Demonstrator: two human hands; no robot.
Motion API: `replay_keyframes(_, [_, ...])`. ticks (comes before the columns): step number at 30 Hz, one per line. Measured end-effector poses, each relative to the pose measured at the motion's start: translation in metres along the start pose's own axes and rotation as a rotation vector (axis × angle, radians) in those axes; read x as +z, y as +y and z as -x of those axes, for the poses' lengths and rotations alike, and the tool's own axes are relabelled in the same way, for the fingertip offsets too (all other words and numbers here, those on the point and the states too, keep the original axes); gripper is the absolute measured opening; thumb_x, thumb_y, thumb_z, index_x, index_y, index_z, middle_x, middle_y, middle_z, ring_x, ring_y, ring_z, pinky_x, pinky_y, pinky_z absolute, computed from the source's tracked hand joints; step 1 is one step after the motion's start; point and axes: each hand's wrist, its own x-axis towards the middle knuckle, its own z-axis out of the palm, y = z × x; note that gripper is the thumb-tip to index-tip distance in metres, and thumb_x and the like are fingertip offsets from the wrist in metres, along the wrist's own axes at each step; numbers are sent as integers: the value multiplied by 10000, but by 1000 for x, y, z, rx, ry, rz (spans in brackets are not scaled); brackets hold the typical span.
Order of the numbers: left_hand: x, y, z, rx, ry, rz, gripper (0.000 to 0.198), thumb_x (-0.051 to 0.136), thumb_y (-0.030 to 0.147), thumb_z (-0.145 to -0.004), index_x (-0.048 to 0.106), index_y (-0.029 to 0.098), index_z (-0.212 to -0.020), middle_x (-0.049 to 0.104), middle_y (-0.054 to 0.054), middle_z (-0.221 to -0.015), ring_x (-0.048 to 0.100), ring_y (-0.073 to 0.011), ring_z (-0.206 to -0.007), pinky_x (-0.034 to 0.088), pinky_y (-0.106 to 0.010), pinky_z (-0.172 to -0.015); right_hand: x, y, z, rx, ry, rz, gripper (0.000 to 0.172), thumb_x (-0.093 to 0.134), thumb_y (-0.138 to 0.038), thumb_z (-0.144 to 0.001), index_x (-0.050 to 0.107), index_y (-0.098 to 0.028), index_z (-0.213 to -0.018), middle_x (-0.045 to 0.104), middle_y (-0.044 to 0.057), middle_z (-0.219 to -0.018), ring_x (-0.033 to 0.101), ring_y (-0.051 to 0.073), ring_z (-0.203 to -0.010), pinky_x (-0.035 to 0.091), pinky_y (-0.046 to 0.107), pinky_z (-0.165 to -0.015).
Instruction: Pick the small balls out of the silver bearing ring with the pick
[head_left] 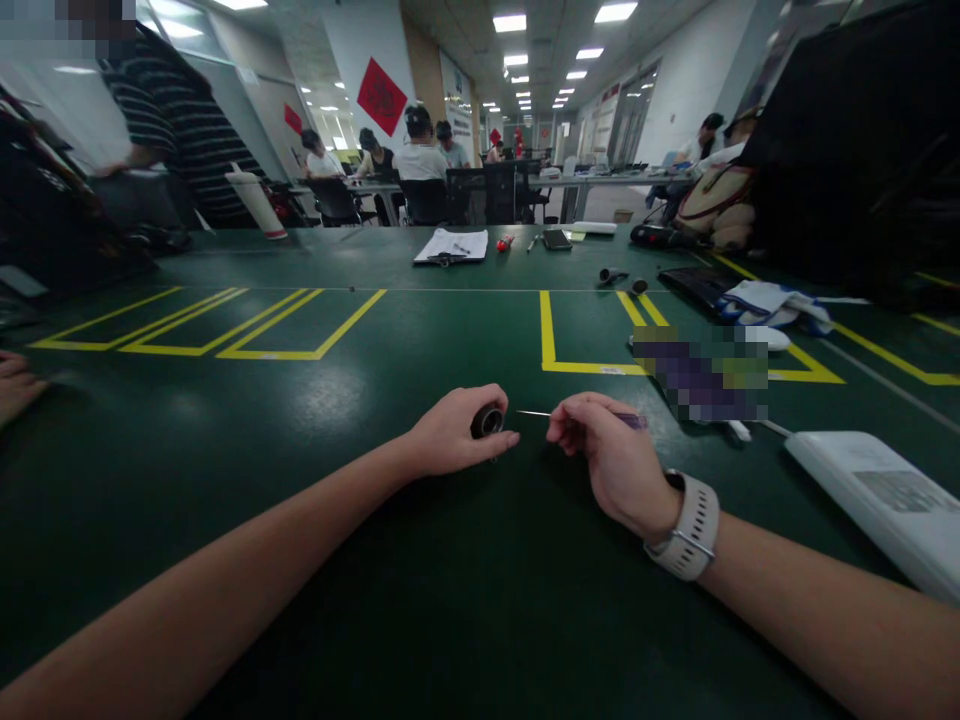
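Worktop (pixel 480 610) dark green, tape (pixel 549 330) bright yellow in open-sided box outlines; ring (pixel 488 420) black, tool's shaft (pixel 534 414) silver, its handle (pixel 636 421) purple. Watch strap (pixel 694 525) off-white with rows of dark holes, box (pixel 840 458) white with a greyish label (pixel 900 492), cloth (pixel 772 302) white with blue bands. Shirt (pixel 161 110) dark with thin pale stripes, cup (pixel 257 203) off-white, paper (pixel 454 243) white, wall diamond (pixel 382 97) red.
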Motion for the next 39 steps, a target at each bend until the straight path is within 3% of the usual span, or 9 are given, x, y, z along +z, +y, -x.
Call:
replay_keyframes(7, [2, 6, 2, 111, -21, -273, 334, 501, 474, -818, 587, 152, -829, 537, -69, -868, 495, -188, -789, 396, -309, -675, 1, -6, 0, -35, 61, -24, 156, 558, -238, -730, 632, -178, -607, 609, -6, -556, 512, 122, -543, 361, 262, -522])
replay_keyframes(11, [6, 16, 4, 161, -12, -394, 380, 508, 500, -813, 586, 167, -979, 557, -75, -939, 508, -209, -835, 392, -357, -734, 2, -14, 3, -127, 10, 9, 167, 553, -222, -771, 644, -181, -637, 623, -7, -587, 536, 122, -569, 382, 258, -532])
replay_keyframes(17, [14, 25, -1, 205, -55, -506, 253, 379, 302, -917, 593, 167, -935, 568, -72, -924, 512, -196, -819, 390, -328, -690, -1, -42, 6, -381, -106, 152, 175, 551, -222, -828, 665, -186, -701, 649, -2, -662, 578, 131, -630, 425, 263, -564])
replay_keyframes(22, [8, 15, -6, 179, -84, -510, 232, 391, 267, -918, 590, 156, -880, 570, -61, -881, 510, -185, -794, 398, -307, -679, -5, -64, -7, -458, -97, 337, 185, 542, -209, -818, 660, -179, -680, 648, 5, -647, 583, 139, -619, 438, 270, -555])
replay_keyframes(26, [-3, -6, -8, 124, -68, -552, 231, 389, 250, -919, 588, 145, -869, 570, -66, -871, 512, -185, -783, 402, -301, -673, -21, -74, -44, -429, -30, 484, 159, 555, -206, -769, 658, -163, -655, 645, 19, -632, 582, 151, -607, 439, 272, -547])
replay_keyframes(30, [-19, -37, -8, 10, -35, -643, 239, 391, 240, -913, 586, 135, -822, 570, -85, -858, 519, -191, -766, 409, -305, -678, -55, -80, -103, -521, 207, 852, 208, 526, -222, -786, 659, -149, -643, 664, 56, -656, 591, 171, -637, 445, 290, -601])
replay_keyframes(33, [-34, -64, -5, -79, -1, -741, 233, 391, 224, -906, 589, 134, -821, 573, -94, -841, 523, -201, -749, 408, -315, -673, -83, -85, -148, -457, 353, 1254, 210, 496, -240, -856, 680, -141, -879, 699, 88, -884, 620, 195, -832, 458, 302, -745])
replay_keyframes(39, [-62, -117, 14, -274, 84, -825, 255, 379, 252, -892, 588, 142, -796, 579, -109, -816, 542, -234, -751, 430, -355, -694, -120, -88, -217, -286, 383, 1403, 284, 531, -288, -900, 544, -172, -1159, 568, 89, -1179, 596, 209, -976, 509, 407, -814])
